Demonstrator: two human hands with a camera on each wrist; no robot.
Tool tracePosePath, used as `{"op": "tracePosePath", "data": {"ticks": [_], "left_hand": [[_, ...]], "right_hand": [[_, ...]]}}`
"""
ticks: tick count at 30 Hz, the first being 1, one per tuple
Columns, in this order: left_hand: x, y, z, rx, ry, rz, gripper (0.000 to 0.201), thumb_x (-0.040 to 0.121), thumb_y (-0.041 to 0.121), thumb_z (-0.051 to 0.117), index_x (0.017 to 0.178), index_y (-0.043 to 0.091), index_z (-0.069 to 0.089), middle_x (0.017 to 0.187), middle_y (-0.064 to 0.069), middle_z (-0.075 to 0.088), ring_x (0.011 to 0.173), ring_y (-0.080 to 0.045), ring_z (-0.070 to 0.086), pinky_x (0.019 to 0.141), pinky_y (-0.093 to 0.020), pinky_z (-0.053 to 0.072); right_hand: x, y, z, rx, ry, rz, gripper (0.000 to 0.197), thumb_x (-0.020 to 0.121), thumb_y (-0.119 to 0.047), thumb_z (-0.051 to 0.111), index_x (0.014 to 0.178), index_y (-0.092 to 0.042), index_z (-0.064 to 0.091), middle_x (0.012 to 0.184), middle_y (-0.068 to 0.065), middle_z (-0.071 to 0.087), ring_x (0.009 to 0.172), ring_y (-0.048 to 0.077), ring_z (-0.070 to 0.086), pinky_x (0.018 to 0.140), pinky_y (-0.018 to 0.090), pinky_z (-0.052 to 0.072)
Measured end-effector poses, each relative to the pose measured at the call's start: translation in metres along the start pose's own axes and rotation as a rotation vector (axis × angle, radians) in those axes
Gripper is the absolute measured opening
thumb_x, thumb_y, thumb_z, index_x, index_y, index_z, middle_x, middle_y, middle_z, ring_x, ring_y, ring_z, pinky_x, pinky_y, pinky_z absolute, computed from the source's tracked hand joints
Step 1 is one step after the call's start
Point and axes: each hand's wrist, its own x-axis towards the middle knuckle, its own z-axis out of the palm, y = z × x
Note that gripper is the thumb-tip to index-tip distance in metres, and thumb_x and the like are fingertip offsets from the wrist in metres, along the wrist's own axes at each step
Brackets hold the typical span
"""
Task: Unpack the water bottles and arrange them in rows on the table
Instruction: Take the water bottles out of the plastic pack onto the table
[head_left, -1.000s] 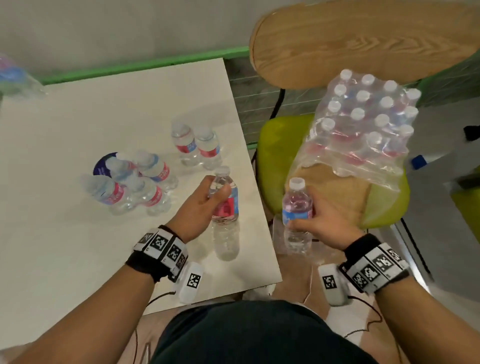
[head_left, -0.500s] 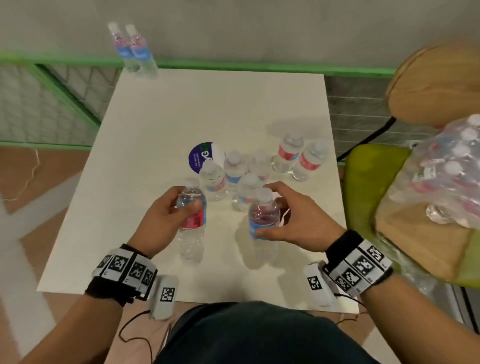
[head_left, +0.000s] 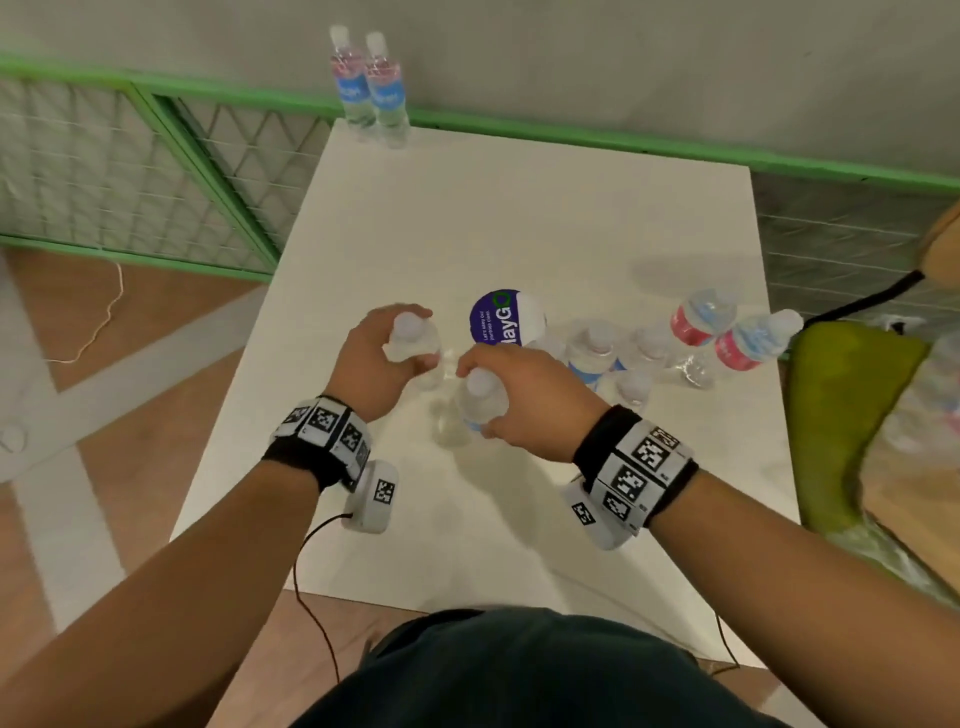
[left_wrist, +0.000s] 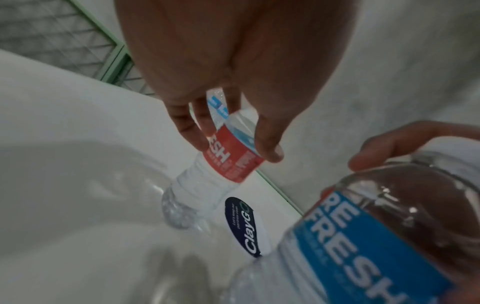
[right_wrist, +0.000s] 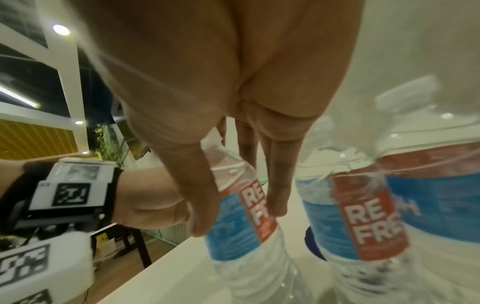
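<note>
Each hand grips one upright bottle by its upper part: the left hand (head_left: 371, 358) is curled round a bottle (head_left: 413, 340) with its fingers on the label, and the right hand (head_left: 524, 397) is curled round a second bottle (head_left: 480, 402) just right of it and nearer the counter's (head_left: 519, 208) front edge. Both stand long axis vertical over mid-counter, left of the cluster of bottles (head_left: 618, 358). Judging by this, setting them down calls for a straight drop, the right hand's bottle nearer that cluster.

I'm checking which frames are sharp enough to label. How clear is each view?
Head view: hands and caps motion-smeared, the sticker legible. Left wrist view: red-labelled bottle readable, the near blue-labelled bottle soft. Right wrist view: labels readable, the nearest bottle blurred and stretched.
</note>
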Motion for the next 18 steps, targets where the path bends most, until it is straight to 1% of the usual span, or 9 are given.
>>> {"op": "tracePosePath", "data": {"ticks": [1,2,4,6,9,12,13,16,18], "left_hand": [[0.009,-0.001,0.001,0.023,0.051,0.012,0.051,0.074,0.015,0.083,0.120,0.027,0.064,0.125,0.003,0.054,0.101,0.011,0.053,0.089,-0.010,0.043],[0.017,-0.003,0.002,0.055,0.079,0.010,0.054,0.074,0.017,0.082,0.123,0.027,0.062,0.126,0.001,0.050,0.101,0.008,0.052,0.092,-0.012,0.043],[0.032,-0.003,0.004,0.124,0.072,0.002,0.059,0.076,0.019,0.079,0.130,0.028,0.057,0.124,0.000,0.049,0.107,-0.007,0.050,0.099,-0.024,0.044],[0.042,-0.002,0.006,0.110,0.059,-0.017,0.063,0.077,0.020,0.078,0.134,0.029,0.052,0.122,0.001,0.048,0.107,-0.015,0.053,0.097,-0.029,0.044],[0.049,0.001,0.012,0.032,0.076,-0.037,0.065,0.079,0.022,0.078,0.135,0.027,0.045,0.127,0.006,0.053,0.107,-0.016,0.057,0.092,-0.030,0.047],[0.052,0.003,0.015,0.021,0.024,-0.044,0.064,0.081,0.025,0.078,0.135,0.023,0.042,0.130,0.009,0.054,0.107,-0.014,0.059,0.083,-0.019,0.044],[0.052,0.004,0.016,0.015,-0.006,-0.037,0.065,0.081,0.026,0.078,0.135,0.024,0.042,0.131,0.009,0.054,0.107,-0.013,0.059,0.082,-0.018,0.044],[0.050,0.002,0.017,0.008,-0.074,-0.015,0.063,0.083,0.029,0.077,0.135,0.027,0.042,0.133,0.009,0.054,0.112,-0.017,0.060,0.089,-0.025,0.047],[0.047,0.001,0.018,-0.014,-0.095,-0.014,0.063,0.084,0.028,0.076,0.137,0.029,0.042,0.135,0.008,0.053,0.115,-0.018,0.059,0.092,-0.028,0.049]], "right_hand": [[0.007,-0.004,0.001,0.000,0.006,0.017,0.055,0.069,-0.017,0.079,0.114,-0.030,0.051,0.105,-0.002,0.060,0.091,0.021,0.058,0.076,0.034,0.050],[0.014,-0.006,0.002,-0.001,0.011,0.032,0.054,0.069,-0.013,0.078,0.114,-0.028,0.051,0.105,-0.001,0.060,0.090,0.021,0.058,0.074,0.034,0.051],[0.026,-0.009,0.003,-0.022,0.019,0.062,0.052,0.072,-0.006,0.073,0.115,-0.025,0.050,0.102,0.001,0.059,0.088,0.022,0.056,0.069,0.032,0.047],[0.036,-0.009,0.000,-0.044,0.020,0.106,0.051,0.075,-0.001,0.067,0.118,-0.021,0.049,0.100,0.003,0.058,0.086,0.023,0.055,0.065,0.029,0.039],[0.047,-0.009,-0.006,-0.061,0.042,0.174,0.050,0.077,0.000,0.063,0.123,-0.016,0.048,0.110,0.008,0.055,0.093,0.027,0.055,0.072,0.032,0.043],[0.052,-0.011,-0.008,-0.083,0.072,0.192,0.048,0.077,0.000,0.062,0.123,-0.012,0.049,0.123,0.011,0.044,0.092,0.032,0.056,0.079,0.036,0.048],[0.053,-0.012,-0.008,-0.106,0.072,0.189,0.048,0.078,0.000,0.061,0.123,-0.012,0.049,0.123,0.012,0.043,0.093,0.034,0.056,0.079,0.036,0.048],[0.056,-0.015,-0.005,-0.208,0.048,0.182,0.051,0.079,0.002,0.059,0.127,-0.010,0.046,0.121,0.014,0.043,0.097,0.034,0.053,0.072,0.033,0.041],[0.056,-0.015,-0.004,-0.232,0.051,0.185,0.052,0.079,0.002,0.059,0.128,-0.010,0.046,0.120,0.014,0.044,0.098,0.032,0.053,0.071,0.033,0.039]]}}
